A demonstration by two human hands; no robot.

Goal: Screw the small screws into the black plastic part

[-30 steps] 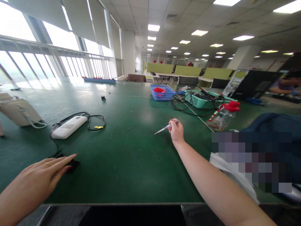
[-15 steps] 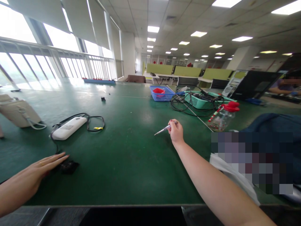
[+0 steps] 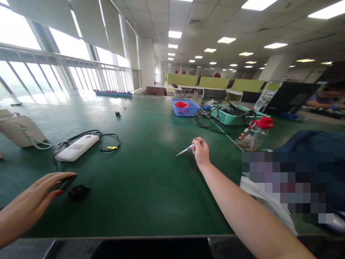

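Observation:
In the head view, my right hand (image 3: 202,151) is closed around the handle of a slim screwdriver (image 3: 185,150). Its metal tip points left, just over the green table. At lower left, my left hand (image 3: 37,190) has its thumb and fingers on either side of a thin, dark, flat piece (image 3: 66,182), gripping it by the edges; what it is I cannot make out. Right beside those fingers a small black object (image 3: 78,193) lies on the table. Beyond the left hand rests a white oblong device (image 3: 78,148) with a black cord (image 3: 110,134).
A beige bag (image 3: 23,129) stands far left. Toward the right are a blue basket (image 3: 185,110), a green basket (image 3: 229,117) full of cables, a red-capped bottle (image 3: 254,136) and dark blue cloth (image 3: 309,142). A small black part (image 3: 118,114) lies farther back. Another person sits at far right.
My left hand has gone from lying flat with fingers stretched to pinching the dark flat piece, which is now tilted up. My right hand and the screwdriver hold nearly still.

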